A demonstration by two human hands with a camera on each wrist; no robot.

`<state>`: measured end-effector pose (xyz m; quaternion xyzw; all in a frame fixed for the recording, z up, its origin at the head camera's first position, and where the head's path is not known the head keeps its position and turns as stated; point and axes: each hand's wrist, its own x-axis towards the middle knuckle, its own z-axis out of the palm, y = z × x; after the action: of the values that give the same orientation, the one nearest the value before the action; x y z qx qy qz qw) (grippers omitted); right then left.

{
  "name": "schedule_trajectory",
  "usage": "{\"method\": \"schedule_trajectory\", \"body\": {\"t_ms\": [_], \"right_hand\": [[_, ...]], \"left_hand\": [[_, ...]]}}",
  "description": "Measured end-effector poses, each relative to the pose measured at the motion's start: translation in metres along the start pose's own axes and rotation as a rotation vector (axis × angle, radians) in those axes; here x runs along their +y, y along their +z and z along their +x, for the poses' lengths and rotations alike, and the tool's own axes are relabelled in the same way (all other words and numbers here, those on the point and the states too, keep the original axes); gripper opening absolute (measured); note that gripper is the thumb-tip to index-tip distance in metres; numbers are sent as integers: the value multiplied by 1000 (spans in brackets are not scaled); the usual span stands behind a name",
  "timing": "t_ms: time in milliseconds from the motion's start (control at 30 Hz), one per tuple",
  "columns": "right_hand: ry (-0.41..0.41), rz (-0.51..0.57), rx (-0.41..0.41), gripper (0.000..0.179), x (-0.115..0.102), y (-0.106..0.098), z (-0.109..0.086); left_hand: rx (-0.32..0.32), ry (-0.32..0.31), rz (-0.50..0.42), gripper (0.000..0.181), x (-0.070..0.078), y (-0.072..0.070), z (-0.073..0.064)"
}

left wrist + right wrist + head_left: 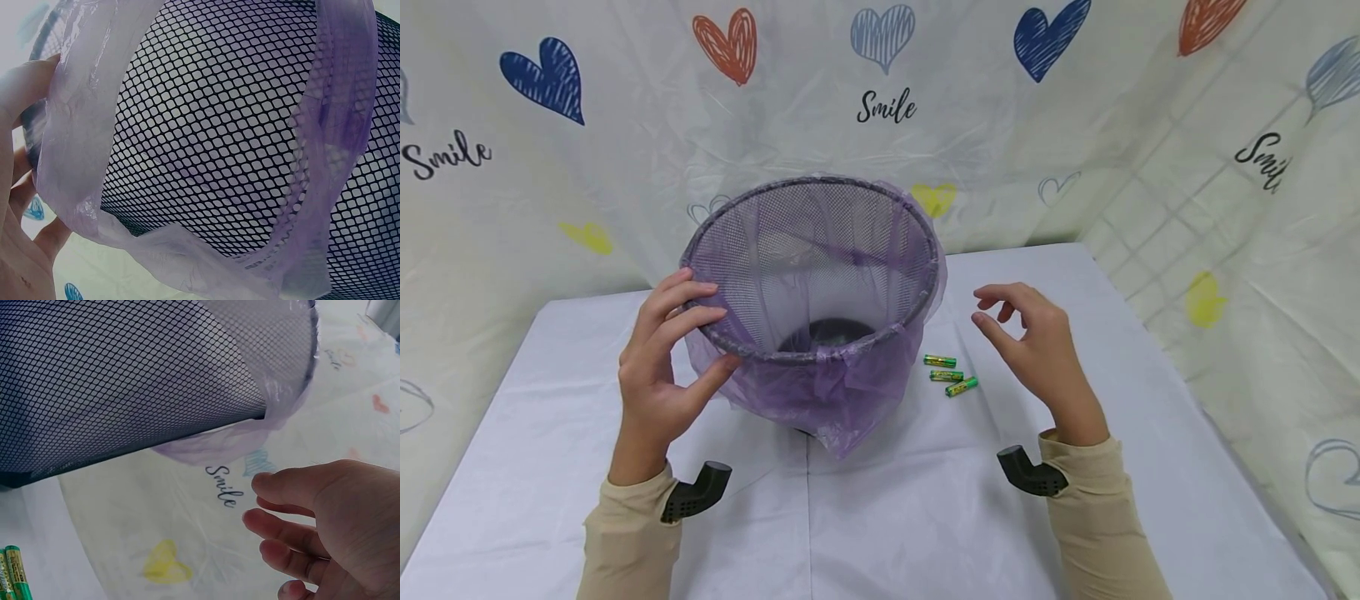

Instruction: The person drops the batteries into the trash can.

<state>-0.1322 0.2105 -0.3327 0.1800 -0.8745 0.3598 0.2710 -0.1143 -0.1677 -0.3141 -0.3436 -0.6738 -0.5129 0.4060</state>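
A dark mesh trash can (820, 225) stands on the table, tilted so its mouth faces forward. A thin purple trash bag (842, 392) lines it and is folded over the rim, hanging loosely outside. My left hand (658, 367) holds the rim at its left side, thumb toward the front and fingers over the edge; in the left wrist view the thumb (28, 87) lies against the bag. My right hand (1033, 342) is in the air to the right of the can, fingers loosely bent and holding nothing. It appears apart from the bag in the right wrist view.
Three green batteries, the nearest battery (961, 387) lying askew, are on the white tablecloth (887, 517) just right of the can. A curtain (805, 108) printed with hearts and "Smile" hangs behind the table and along its right side.
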Motion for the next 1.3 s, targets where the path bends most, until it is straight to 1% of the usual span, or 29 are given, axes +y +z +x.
{"method": "schedule_trajectory", "body": {"t_ms": [300,467,700,900,1167,1300], "right_hand": [[38,-18,-44,24,11,8,-4],[40,-26,-62,23,15,12,-4],[29,-16,-71,23,22,19,-5],[44,-17,-89,22,26,22,-6],[55,-9,-91,22,31,26,-7],[73,-17,-111,22,34,28,-8]], "left_hand": [[-6,-3,5,47,-1,0,0],[-3,0,2,47,-1,0,1],[3,-3,-2,48,-1,0,0],[6,1,-1,48,-1,0,1],[1,-1,7,48,-1,0,0],[-2,-4,9,48,-2,-1,-1]]}}
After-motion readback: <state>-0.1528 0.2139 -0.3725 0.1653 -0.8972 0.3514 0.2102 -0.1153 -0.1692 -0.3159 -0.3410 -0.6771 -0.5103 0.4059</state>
